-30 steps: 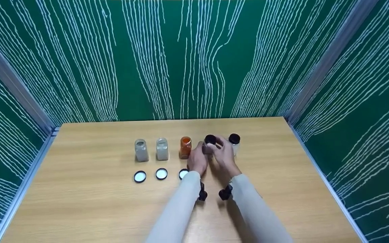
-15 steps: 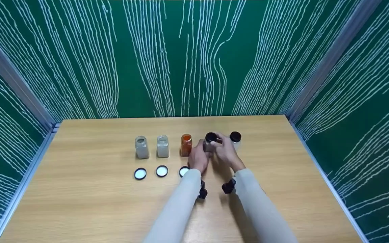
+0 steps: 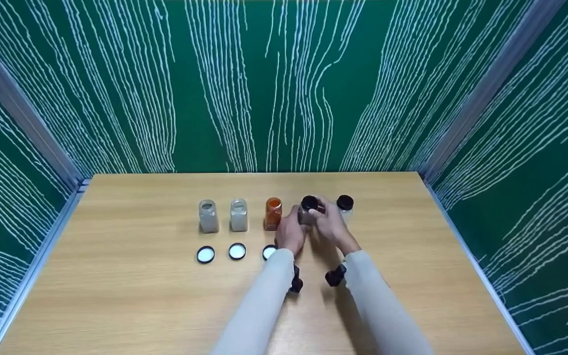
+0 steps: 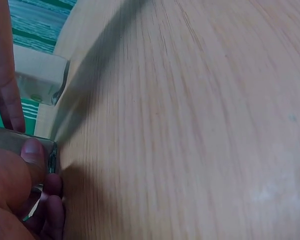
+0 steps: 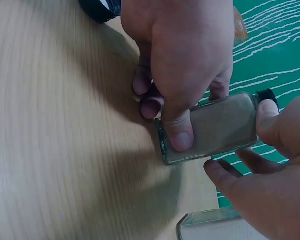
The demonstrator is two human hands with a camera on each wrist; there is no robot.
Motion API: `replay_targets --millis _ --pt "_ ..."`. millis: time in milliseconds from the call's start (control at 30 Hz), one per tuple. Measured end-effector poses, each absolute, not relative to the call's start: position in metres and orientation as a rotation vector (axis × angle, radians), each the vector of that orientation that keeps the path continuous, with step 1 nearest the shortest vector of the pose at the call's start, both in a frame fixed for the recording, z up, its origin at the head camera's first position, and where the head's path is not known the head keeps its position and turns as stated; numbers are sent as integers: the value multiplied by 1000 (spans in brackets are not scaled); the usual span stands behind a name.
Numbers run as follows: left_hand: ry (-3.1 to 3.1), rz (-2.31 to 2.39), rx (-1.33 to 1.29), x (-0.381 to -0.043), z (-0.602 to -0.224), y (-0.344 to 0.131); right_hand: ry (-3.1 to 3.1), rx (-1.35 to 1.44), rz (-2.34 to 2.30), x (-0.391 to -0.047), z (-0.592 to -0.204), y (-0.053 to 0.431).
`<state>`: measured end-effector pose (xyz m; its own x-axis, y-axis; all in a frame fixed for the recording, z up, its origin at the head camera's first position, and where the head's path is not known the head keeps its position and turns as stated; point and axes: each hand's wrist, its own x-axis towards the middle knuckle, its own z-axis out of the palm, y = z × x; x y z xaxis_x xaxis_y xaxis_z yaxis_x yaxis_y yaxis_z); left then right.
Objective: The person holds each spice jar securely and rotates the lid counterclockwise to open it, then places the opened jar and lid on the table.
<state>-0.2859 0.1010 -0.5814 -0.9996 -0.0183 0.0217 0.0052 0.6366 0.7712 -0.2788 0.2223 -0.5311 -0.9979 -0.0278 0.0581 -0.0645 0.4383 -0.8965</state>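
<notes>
The grey-brown jar (image 3: 305, 217) stands upright above the tabletop (image 3: 141, 296), its black lid (image 3: 309, 202) on top; whether its base touches the wood I cannot tell; the left hand (image 3: 291, 234) grips its lower body from the left, thumb pressed flat on one glass face and fingers curled in near the base; the right hand (image 3: 331, 224) holds the lid from the right, thumb against its edge, fingers partly curved round.

Just left of the grey-brown jar is an orange jar (image 3: 273, 214), its mouth bare; farther left of it stand a clear jar (image 3: 239, 217) and a greyish jar (image 3: 208, 217), both uncapped; near it on the right is a capped jar (image 3: 345, 202), partly behind the right hand; nearer the person than the grey-brown jar and to its left lie three loose lids (image 3: 237, 251), pale insides up; behind it rises a green wall (image 3: 259, 98) with wavy white lines.
</notes>
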Motion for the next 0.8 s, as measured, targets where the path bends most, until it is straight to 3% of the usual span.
replay_targets --millis 800 --pt "-2779 -1280 21 -285 -584 102 -2298 -134 1715 -275 -543 203"
